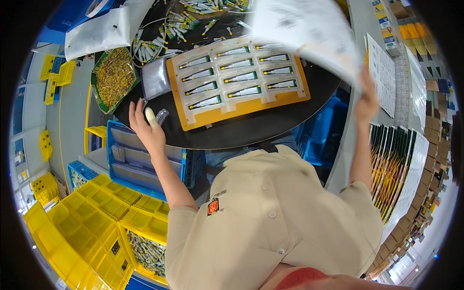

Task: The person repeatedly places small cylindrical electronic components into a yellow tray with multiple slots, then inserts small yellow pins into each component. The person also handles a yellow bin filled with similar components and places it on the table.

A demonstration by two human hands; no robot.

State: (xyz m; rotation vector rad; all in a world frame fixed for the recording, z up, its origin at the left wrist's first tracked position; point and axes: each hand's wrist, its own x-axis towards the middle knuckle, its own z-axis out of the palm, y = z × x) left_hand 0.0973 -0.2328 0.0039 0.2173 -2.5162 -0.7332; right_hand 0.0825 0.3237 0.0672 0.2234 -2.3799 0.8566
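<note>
The person's right hand [366, 104] is up beyond the right end of the orange board [270, 103], fingers closed on the near right corner of a white printed sheet [304, 29]. The sheet stretches away from those fingertips over the board's far right corner, hiding part of what lies there. The left hand [147, 123] is off the board's left side with its fingers loosely spread, seemingly gripping nothing; one digit wears a cream cover. A small clear plastic piece [162, 116] sits right beside that digit, between hand and board, though I can't tell whether they touch.

The sheet is bent and smeared by motion, white with grey patches. On the board rests a translucent tray [216, 77] with three columns of four slim tubes [240, 77], white and green with dark pointed tips, the farthest right partly covered.

The sheet bears dark print, too blurred for me to read. The tubes carry green-and-white markings, tiny from here. Right of the board, a stack of white sheets [384, 72] shows fine grey printing. On the near side of the board, the person's beige shirt [290, 203] has a red-and-black badge [213, 207].
</note>
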